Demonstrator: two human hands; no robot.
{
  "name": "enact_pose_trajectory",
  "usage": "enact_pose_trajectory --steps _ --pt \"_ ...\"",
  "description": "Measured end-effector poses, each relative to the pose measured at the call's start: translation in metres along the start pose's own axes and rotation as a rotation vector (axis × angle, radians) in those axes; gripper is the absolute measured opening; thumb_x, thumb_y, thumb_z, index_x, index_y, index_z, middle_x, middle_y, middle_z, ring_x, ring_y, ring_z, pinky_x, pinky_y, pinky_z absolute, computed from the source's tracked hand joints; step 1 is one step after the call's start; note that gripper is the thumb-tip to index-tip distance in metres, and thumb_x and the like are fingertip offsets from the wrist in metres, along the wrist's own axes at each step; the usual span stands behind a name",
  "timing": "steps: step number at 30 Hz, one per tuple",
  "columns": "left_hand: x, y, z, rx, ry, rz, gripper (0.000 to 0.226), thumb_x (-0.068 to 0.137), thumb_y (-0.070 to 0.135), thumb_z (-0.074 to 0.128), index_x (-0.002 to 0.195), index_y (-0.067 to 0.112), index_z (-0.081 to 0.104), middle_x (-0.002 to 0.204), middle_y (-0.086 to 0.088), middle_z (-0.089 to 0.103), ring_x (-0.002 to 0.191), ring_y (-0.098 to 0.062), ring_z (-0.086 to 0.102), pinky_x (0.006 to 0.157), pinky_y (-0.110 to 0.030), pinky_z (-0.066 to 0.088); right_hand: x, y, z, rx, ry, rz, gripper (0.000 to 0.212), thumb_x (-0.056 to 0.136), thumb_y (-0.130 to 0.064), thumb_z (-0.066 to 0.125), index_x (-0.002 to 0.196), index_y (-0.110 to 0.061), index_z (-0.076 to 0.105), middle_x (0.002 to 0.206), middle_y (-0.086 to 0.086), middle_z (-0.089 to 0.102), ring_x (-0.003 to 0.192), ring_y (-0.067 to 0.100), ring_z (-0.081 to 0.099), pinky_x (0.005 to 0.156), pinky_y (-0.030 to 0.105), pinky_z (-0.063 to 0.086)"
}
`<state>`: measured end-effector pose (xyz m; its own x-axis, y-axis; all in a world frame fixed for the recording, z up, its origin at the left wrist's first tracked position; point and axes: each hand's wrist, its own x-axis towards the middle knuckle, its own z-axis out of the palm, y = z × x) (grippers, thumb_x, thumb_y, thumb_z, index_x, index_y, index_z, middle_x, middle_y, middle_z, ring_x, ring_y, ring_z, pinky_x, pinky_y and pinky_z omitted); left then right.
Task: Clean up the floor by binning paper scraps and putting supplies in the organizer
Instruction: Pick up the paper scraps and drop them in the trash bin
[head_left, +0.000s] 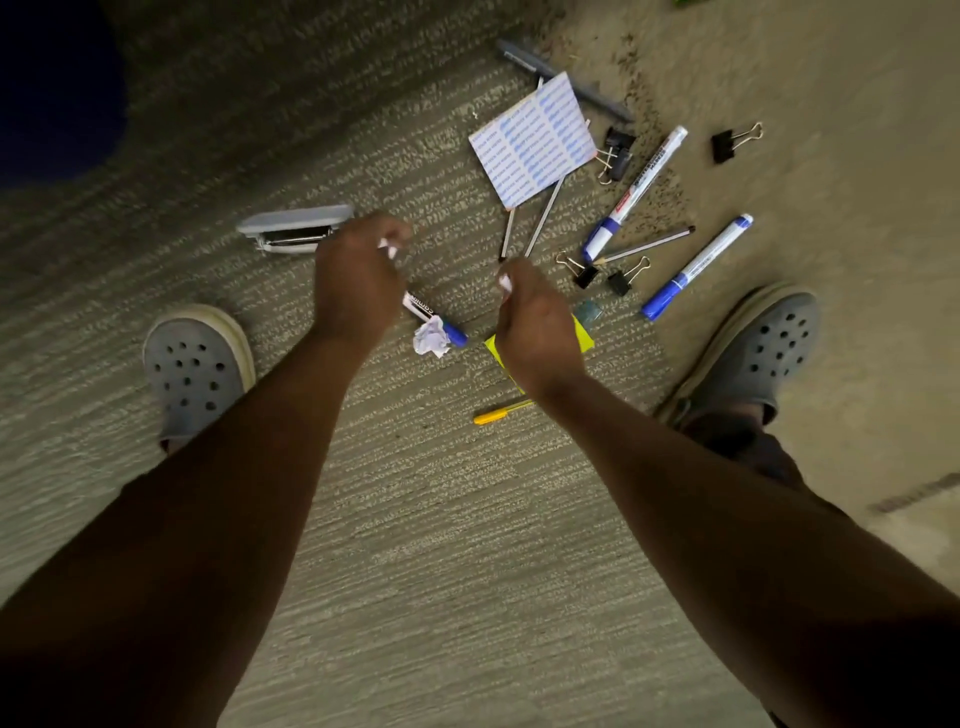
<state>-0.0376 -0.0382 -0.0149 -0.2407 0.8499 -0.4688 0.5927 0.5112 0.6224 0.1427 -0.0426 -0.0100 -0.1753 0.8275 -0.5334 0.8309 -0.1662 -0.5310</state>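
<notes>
Your left hand (358, 280) hung at mid-frame with its fingers curled around a small white paper scrap (388, 248) showing at the fingertips, and your right hand (535, 322) just right of it pinched another white scrap (504, 283) the same way. Below and between your hands a crumpled paper ball (431, 338) lay on the carpet (415, 519), touching a blue-capped marker (441, 322), apart from your fingers. A stapler (296, 228) lay just left of your left hand.
</notes>
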Motion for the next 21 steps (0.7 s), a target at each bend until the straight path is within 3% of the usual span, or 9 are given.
enact_pose_trajectory --steps 2,4,6,8,10,14,18,21 --pt "-0.01 -0.006 -0.003 0.055 0.027 -0.052 0.023 0.084 -0.005 0.049 0.093 0.005 0.068 0.097 -0.015 0.071 0.09 -0.029 0.065 0.076 -0.028 0.047 -0.013 -0.001 0.013 -0.002 -0.064 0.067 0.016 0.094 -0.007 0.04 0.107 -0.007 0.05 0.1 0.016 0.061 0.092 0.037 0.059 0.072 0.038 0.04" --pt "-0.028 -0.017 0.005 0.194 -0.049 -0.078 0.015 0.091 0.014 0.052 0.1 0.012 0.064 0.094 -0.015 0.071 0.086 -0.035 0.066 0.073 -0.036 0.05 -0.025 -0.003 0.031 -0.011 -0.137 0.13 0.013 0.098 -0.021 0.042 0.106 -0.011 0.048 0.098 0.014 0.064 0.091 0.037 0.061 0.068 0.038 0.041" --pt "-0.044 -0.021 0.012 0.37 -0.161 -0.084 0.032 0.087 0.048 0.059 0.105 0.022 0.054 0.085 -0.011 0.07 0.08 -0.034 0.066 0.066 -0.037 0.049 -0.029 -0.008 0.042 0.015 -0.137 0.184 0.016 0.096 -0.029 0.046 0.104 -0.016 0.046 0.097 0.011 0.066 0.089 0.037 0.062 0.064 0.036 0.037" --pt "-0.053 -0.022 0.021 0.456 -0.241 -0.04 0.046 0.077 0.064 0.061 0.103 0.029 0.045 0.08 -0.006 0.068 0.076 -0.034 0.066 0.062 -0.034 0.045 -0.026 -0.009 0.045 0.013 -0.066 0.215 0.017 0.094 -0.031 0.045 0.102 -0.016 0.046 0.09 0.013 0.067 0.084 0.039 0.062 0.06 0.035 0.032" --pt "-0.06 -0.027 0.032 0.475 -0.298 0.016 0.041 0.08 0.059 0.06 0.103 0.03 0.042 0.086 -0.006 0.067 0.078 -0.035 0.065 0.063 -0.035 0.046 -0.023 -0.007 0.045 0.032 -0.004 0.24 0.017 0.092 -0.031 0.042 0.101 -0.017 0.046 0.084 0.014 0.066 0.078 0.04 0.061 0.058 0.033 0.03" --pt "-0.066 -0.04 0.047 0.558 -0.317 0.05 0.034 0.094 0.029 0.048 0.127 0.021 0.042 0.101 -0.015 0.064 0.085 -0.039 0.064 0.069 -0.043 0.051 -0.021 0.004 0.035 0.066 0.047 0.208 0.02 0.092 -0.035 0.041 0.097 -0.017 0.048 0.081 0.012 0.066 0.077 0.039 0.061 0.058 0.033 0.034" --pt "-0.07 -0.043 0.046 0.461 -0.275 -0.009 0.038 0.091 0.023 0.05 0.127 0.015 0.041 0.088 -0.016 0.066 0.077 -0.039 0.064 0.06 -0.036 0.041 -0.026 0.015 0.022 0.05 0.062 0.176 0.029 0.096 -0.043 0.045 0.088 -0.016 0.053 0.082 0.008 0.068 0.078 0.035 0.062 0.059 0.033 0.039" --pt "-0.072 -0.035 0.036 0.354 -0.226 -0.007 0.026 0.092 0.02 0.05 0.116 0.013 0.047 0.078 -0.015 0.065 0.07 -0.038 0.061 0.057 -0.033 0.036 -0.033 0.02 0.012 0.007 0.046 0.127 0.035 0.1 -0.042 0.037 0.084 -0.015 0.053 0.077 0.012 0.065 0.072 0.036 0.06 0.056 0.031 0.033"
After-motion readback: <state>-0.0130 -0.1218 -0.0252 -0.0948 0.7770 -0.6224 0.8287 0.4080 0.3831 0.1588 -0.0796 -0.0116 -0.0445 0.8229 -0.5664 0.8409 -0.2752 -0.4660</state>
